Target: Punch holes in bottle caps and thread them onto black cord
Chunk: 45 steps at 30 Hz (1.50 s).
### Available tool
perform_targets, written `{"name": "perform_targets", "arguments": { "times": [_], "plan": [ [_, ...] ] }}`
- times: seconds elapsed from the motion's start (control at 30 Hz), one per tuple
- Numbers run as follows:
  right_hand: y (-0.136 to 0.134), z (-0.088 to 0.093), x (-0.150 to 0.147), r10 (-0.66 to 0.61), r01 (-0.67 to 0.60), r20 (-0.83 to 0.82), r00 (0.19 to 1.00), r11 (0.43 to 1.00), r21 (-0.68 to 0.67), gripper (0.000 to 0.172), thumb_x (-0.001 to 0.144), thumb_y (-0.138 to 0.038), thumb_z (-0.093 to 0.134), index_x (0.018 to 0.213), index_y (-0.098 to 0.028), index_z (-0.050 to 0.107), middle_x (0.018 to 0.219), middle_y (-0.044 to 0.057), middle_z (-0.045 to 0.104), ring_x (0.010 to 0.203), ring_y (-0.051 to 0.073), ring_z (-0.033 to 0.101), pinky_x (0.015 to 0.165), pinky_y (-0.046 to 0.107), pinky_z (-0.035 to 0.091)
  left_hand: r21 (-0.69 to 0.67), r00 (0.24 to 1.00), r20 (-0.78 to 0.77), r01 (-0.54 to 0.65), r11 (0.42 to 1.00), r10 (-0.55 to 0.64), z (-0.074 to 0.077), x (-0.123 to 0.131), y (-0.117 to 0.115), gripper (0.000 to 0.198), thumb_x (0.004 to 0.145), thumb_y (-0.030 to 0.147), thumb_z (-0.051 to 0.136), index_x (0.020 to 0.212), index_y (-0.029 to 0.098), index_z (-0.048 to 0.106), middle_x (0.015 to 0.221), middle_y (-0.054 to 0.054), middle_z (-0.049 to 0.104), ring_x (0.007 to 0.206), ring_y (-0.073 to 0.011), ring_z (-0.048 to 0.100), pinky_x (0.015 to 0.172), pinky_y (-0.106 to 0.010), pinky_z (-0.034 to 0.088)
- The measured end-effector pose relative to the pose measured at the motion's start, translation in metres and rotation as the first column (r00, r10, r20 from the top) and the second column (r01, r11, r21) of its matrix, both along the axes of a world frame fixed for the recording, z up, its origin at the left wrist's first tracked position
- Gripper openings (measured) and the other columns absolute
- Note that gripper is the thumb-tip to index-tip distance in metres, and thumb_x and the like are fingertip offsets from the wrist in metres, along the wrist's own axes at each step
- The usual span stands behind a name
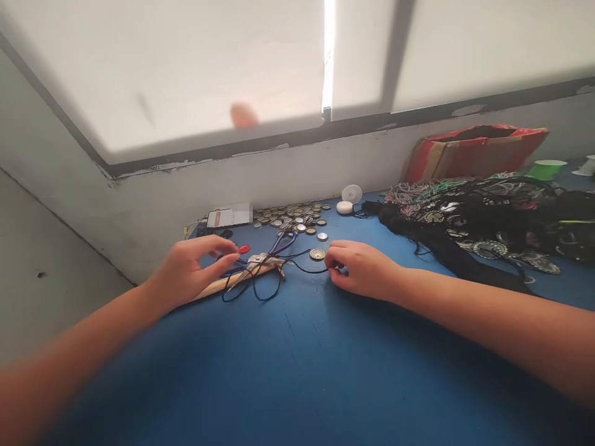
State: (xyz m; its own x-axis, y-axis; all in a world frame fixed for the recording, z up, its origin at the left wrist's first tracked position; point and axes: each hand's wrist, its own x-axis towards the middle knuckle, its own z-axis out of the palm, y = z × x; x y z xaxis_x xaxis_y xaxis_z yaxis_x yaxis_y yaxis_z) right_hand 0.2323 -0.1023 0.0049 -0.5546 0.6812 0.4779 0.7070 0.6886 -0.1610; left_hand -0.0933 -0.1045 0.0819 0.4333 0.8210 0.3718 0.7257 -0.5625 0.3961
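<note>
My left hand [193, 269] rests on the blue table [297, 359], fingers curled in a pinch on a black cord [260, 291] that loops over the table. A small red disc [244, 249] lies just past its fingertips. My right hand [360, 269] is closed in a pinch on the other end of the same cord, close to a round metal pendant [317, 254]. Between the hands lie scissors with purple handles [274, 251] and a wooden stick [232, 282].
A heap of round metal pendants [290, 217] lies by the wall, with a white box [230, 217] to its left and white spools [348, 199] to its right. A pile of dark corded necklaces [488, 217] fills the right side. A red cardboard box [474, 152] stands behind.
</note>
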Motion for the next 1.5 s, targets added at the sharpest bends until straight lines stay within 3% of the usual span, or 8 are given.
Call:
{"name": "perform_targets", "arguments": {
  "times": [0.17, 0.3, 0.43, 0.63, 0.87, 1.0, 1.27, 1.5],
  "plan": [
    [-0.026, 0.031, -0.018, 0.141, -0.110, -0.227, 0.964, 0.984, 0.143, 0.016, 0.074, -0.007, 0.052, 0.080, -0.021, 0.051, 0.074, -0.002, 0.058, 0.065, 0.010, 0.053, 0.061, 0.025, 0.047, -0.237, 0.950, 0.279, 0.206, 0.949, -0.137, 0.003, 0.055, -0.001, 0.035, 0.085, 0.044, 0.061, 0.112, 0.022, 0.065, 0.116, -0.005, 0.065, 0.107, -0.0211, 0.059, 0.092, -0.031, 0.047],
    [-0.043, 0.055, -0.031, 0.171, -0.083, -0.357, 0.918, 0.965, 0.248, 0.020, 0.075, -0.007, 0.053, 0.083, -0.025, 0.051, 0.072, -0.002, 0.058, 0.066, 0.011, 0.053, 0.063, 0.027, 0.047, -0.491, 0.763, 0.603, 0.584, 0.646, -0.233, 0.010, 0.105, -0.014, 0.033, 0.090, 0.047, 0.052, 0.097, 0.016, 0.063, 0.096, -0.007, 0.067, 0.079, -0.0163, 0.064, 0.072, -0.029, 0.051],
    [-0.048, 0.050, -0.031, 0.112, -0.014, -0.431, 0.896, 0.975, 0.223, 0.020, 0.075, -0.006, 0.052, 0.078, -0.025, 0.050, 0.066, -0.003, 0.052, 0.061, 0.011, 0.048, 0.057, 0.026, 0.044, -0.572, 0.780, 0.617, 0.534, 0.622, -0.102, 0.002, 0.121, -0.017, 0.037, 0.088, 0.050, 0.054, 0.077, 0.016, 0.059, 0.061, 0.002, 0.052, 0.045, -0.0056, 0.037, 0.044, -0.021, 0.029],
    [-0.042, 0.023, -0.023, 0.073, -0.003, -0.408, 0.910, 0.986, 0.170, 0.018, 0.076, -0.006, 0.052, 0.081, -0.023, 0.051, 0.068, -0.004, 0.053, 0.057, 0.008, 0.050, 0.053, 0.022, 0.046, -0.595, 0.829, 0.557, 0.437, 0.674, -0.045, -0.017, 0.114, -0.007, 0.031, 0.076, 0.047, 0.071, 0.086, 0.018, 0.068, 0.081, -0.003, 0.062, 0.075, -0.0130, 0.055, 0.064, -0.024, 0.041],
    [-0.033, 0.016, -0.025, 0.174, -0.064, -0.296, 0.939, 0.935, 0.348, 0.022, 0.076, -0.007, 0.058, 0.088, -0.024, 0.053, 0.074, 0.000, 0.063, 0.067, 0.015, 0.053, 0.063, 0.032, 0.047, -0.660, 0.683, 0.726, 0.658, 0.362, 0.080, -0.024, 0.122, -0.012, 0.034, 0.088, 0.049, 0.055, 0.096, 0.016, 0.062, 0.100, -0.009, 0.061, 0.077, -0.0158, 0.063, 0.063, -0.028, 0.050],
    [-0.032, 0.019, -0.024, 0.148, -0.024, -0.332, 0.932, 0.936, 0.350, 0.023, 0.077, -0.005, 0.057, 0.089, -0.025, 0.053, 0.075, 0.000, 0.062, 0.067, 0.014, 0.055, 0.063, 0.030, 0.048, -0.736, 0.781, 0.615, 0.516, 0.438, 0.113, -0.032, 0.120, -0.016, 0.040, 0.086, 0.055, 0.052, 0.090, 0.016, 0.061, 0.078, -0.003, 0.058, 0.045, -0.0053, 0.042, 0.043, -0.021, 0.030],
    [-0.026, 0.011, -0.018, 0.024, 0.031, -0.380, 0.925, 0.990, 0.137, 0.010, 0.083, -0.014, 0.052, 0.082, -0.024, 0.053, 0.070, -0.002, 0.059, 0.063, 0.012, 0.057, 0.059, 0.026, 0.050, -0.602, 0.760, 0.638, 0.393, 0.695, 0.123, -0.045, 0.119, -0.014, 0.028, 0.077, 0.046, 0.070, 0.082, 0.019, 0.070, 0.082, -0.001, 0.062, 0.074, -0.0113, 0.049, 0.067, -0.023, 0.038],
    [0.003, -0.006, -0.010, -0.040, 0.028, -0.154, 0.987, 0.996, -0.079, 0.040, 0.086, -0.027, 0.055, 0.125, -0.018, 0.056, 0.137, 0.013, 0.054, 0.130, 0.029, 0.047, 0.107, 0.051, 0.039, -0.451, 0.647, 0.742, 0.293, 0.843, 0.172, -0.058, 0.117, -0.011, 0.022, 0.079, 0.042, 0.068, 0.083, 0.020, 0.068, 0.070, 0.002, 0.058, 0.058, -0.0084, 0.042, 0.058, -0.024, 0.036]
  ]
}}
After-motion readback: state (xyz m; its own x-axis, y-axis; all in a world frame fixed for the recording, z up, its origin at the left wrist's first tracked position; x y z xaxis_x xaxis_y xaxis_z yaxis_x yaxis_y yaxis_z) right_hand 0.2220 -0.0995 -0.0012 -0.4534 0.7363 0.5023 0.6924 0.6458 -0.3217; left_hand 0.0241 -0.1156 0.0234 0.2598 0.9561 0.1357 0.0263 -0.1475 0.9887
